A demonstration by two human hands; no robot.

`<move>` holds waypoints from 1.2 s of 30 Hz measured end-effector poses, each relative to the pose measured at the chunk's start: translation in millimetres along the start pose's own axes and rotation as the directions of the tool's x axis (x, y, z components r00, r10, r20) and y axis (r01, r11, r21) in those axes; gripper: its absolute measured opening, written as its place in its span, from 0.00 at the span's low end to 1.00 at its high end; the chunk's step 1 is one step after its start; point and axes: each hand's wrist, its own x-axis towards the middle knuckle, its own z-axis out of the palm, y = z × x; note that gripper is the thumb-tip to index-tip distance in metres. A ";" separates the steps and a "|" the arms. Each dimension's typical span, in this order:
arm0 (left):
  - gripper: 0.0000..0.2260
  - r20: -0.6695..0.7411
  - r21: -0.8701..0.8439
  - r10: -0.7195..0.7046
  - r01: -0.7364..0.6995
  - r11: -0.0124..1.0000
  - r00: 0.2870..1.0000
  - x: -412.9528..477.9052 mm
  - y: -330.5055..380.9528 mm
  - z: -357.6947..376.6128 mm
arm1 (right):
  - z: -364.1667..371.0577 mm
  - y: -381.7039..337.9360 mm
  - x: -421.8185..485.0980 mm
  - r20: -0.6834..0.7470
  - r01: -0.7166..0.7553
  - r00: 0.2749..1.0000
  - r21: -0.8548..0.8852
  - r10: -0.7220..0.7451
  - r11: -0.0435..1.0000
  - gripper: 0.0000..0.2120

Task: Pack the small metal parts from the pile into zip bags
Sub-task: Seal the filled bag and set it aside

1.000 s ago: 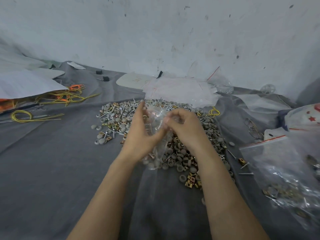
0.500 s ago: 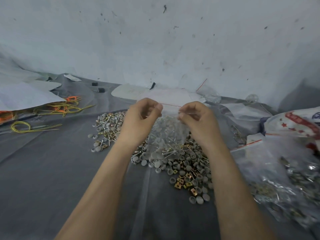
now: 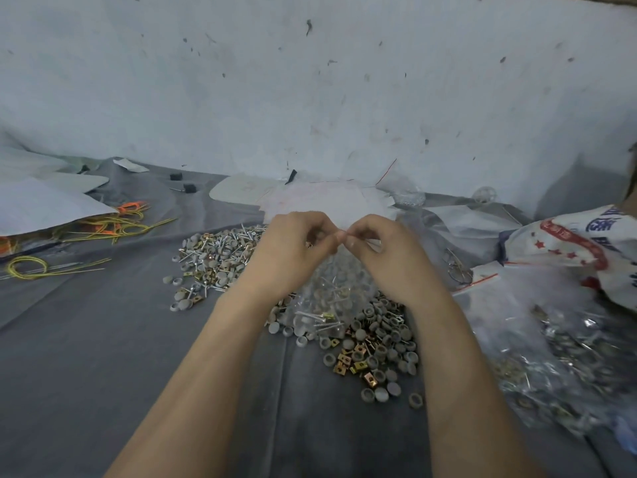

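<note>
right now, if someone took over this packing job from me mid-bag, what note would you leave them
Left hand: pinches the top edge of the zip bag.
Right hand: pinches the same edge, fingertips beside the left's.
The bag is over the pile of parts on the grey cloth, with screws and caps inside.
Done: this bag is loaded; filled bags lie to the right.
Cannot tell whether the zip is closed.
Left: press the seal shut, set the bag aside, bag the rest of the pile.
</note>
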 end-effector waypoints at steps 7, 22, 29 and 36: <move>0.06 0.000 0.010 -0.039 0.039 0.999 0.999 0.7 0.8 -5.6 | -1.0 -4.8 -0.3 0.013 -0.011 1.000 0.033 0.010 0.999 0.02; 0.04 0.008 -0.058 -0.058 0.059 0.997 0.998 -5.5 -9.1 -1.3 | 7.1 -3.3 -1.2 0.014 -0.006 1.000 0.015 0.006 1.000 0.01; 0.04 0.013 -0.030 -0.068 0.068 0.997 0.998 -7.1 -19.0 2.3 | 12.7 2.4 2.1 0.031 -0.021 0.999 -0.006 0.021 1.000 0.05; 0.05 0.001 0.029 -0.009 0.009 1.000 1.000 -8.9 -24.7 5.3 | 14.9 2.0 1.7 0.061 -0.046 0.997 0.028 0.044 0.999 0.03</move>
